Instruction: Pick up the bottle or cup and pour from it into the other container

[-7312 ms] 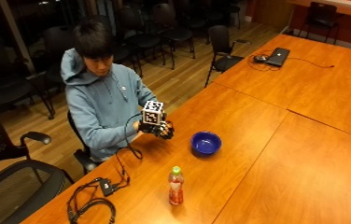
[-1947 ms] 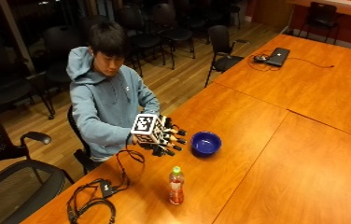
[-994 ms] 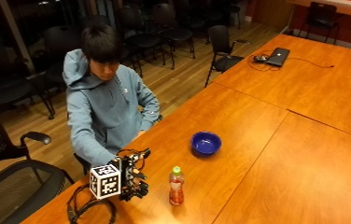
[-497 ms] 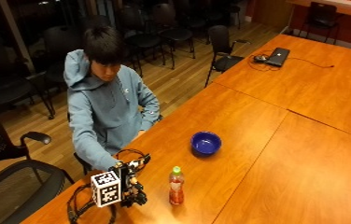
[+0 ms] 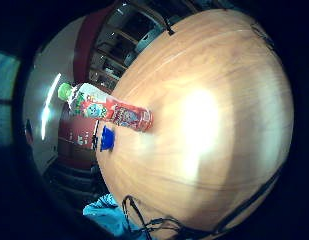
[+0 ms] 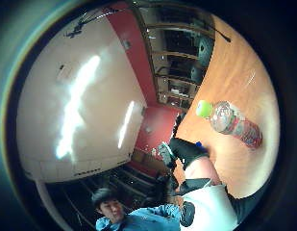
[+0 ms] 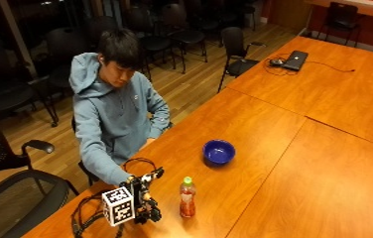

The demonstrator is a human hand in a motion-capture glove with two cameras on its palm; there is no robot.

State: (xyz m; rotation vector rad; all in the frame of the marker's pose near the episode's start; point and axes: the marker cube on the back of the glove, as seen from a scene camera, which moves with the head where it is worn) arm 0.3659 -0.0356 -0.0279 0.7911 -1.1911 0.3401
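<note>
Here, a person in a grey-blue hooded top [image 7: 110, 119] sits at a long orange-brown wooden bench [image 7: 318, 163]. The gloved right hand [image 7: 146, 204] hovers low over the bench near its close end, just beside a clear plastic bottle with a green cap and a red label [image 7: 186, 198]. Hand and bottle stand apart, with bare wood showing between them. The bottle is upright on the bench. In the thumb-side palm view, a black-gloved finger [image 6: 186, 149] reaches out toward the bottle [image 6: 229, 122] without touching it, so the grip reads as released and holds nothing. The little-finger-side palm view shows the same bottle [image 5: 111, 107] standing on the wood, with a round dark-blue bowl [image 5: 108, 138] farther off behind it. From the outside view, that bowl [image 7: 218, 151] sits on the bench well apart from the bottle, farther along toward the middle. A black laptop [image 7: 296, 59] lies at the far end of the bench.
</note>
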